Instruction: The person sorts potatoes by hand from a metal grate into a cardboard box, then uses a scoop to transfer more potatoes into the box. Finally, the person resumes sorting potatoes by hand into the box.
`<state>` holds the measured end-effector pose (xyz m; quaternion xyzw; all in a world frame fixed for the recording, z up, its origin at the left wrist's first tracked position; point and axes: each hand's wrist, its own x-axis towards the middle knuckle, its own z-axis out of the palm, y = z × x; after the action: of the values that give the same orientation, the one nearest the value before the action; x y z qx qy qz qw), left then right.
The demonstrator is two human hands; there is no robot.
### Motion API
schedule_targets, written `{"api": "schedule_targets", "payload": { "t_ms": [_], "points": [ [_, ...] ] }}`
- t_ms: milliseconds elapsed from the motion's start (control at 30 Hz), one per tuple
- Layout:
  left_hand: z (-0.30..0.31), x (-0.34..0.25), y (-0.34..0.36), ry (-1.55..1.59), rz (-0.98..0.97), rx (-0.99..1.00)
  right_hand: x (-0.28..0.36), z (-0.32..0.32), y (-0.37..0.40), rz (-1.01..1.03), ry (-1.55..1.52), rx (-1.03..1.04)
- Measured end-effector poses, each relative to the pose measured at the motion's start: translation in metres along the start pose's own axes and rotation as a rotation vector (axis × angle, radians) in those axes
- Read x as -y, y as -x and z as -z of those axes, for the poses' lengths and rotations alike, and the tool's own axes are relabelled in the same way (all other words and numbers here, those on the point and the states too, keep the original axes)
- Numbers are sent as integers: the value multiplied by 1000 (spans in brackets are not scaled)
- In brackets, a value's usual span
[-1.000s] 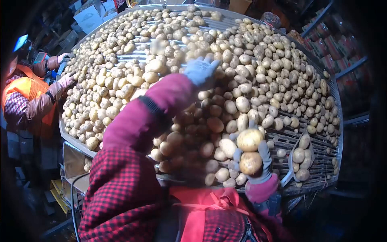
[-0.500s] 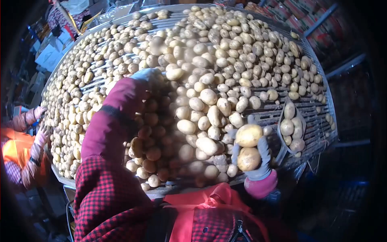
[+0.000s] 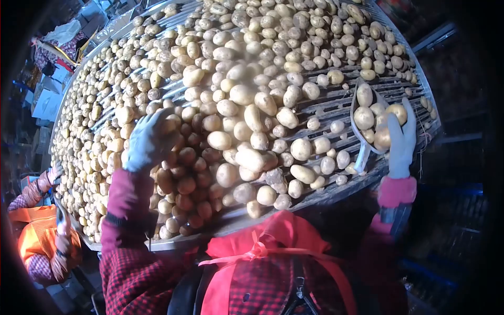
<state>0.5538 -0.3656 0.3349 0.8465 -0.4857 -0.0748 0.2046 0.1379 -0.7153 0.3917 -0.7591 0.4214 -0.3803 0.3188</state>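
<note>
Many pale, earth-marked potatoes (image 3: 242, 95) cover a slatted metal sorting table (image 3: 328, 113). My left hand (image 3: 147, 140), in a light grey glove, rests on the pile left of centre with fingers stretched out; its palm side is hidden. On the right, a narrow metal-rimmed chute opening (image 3: 362, 157) contains several potatoes. My gloved right hand (image 3: 402, 147) is at its right edge, with a large potato (image 3: 397, 112) between thumb and fingers. Another potato (image 3: 382, 139) lies just left of the thumb, inside the opening.
At the lower left, a co-worker in an orange vest (image 3: 44, 236) has both hands by the table's edge. White boxes (image 3: 48, 104) stand beyond the table's left side. A raised metal rim (image 3: 181, 242) borders the near side.
My right hand has moved right and up from the near pile to the chute opening with potatoes. My left hand has drawn back toward the left. The view has shifted.
</note>
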Motion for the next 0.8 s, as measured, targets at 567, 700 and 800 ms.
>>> {"api": "schedule_targets", "payload": {
  "t_ms": [567,700,800],
  "points": [
    [-44,31,200,837,440,-699,-162,4,-150,280,477,690],
    [-48,30,213,646,447,-701,-147,-2,-146,-97,309,663],
    [-51,34,220,756,481,-709,-141,-1,-150,-49,456,704]
  ]
}}
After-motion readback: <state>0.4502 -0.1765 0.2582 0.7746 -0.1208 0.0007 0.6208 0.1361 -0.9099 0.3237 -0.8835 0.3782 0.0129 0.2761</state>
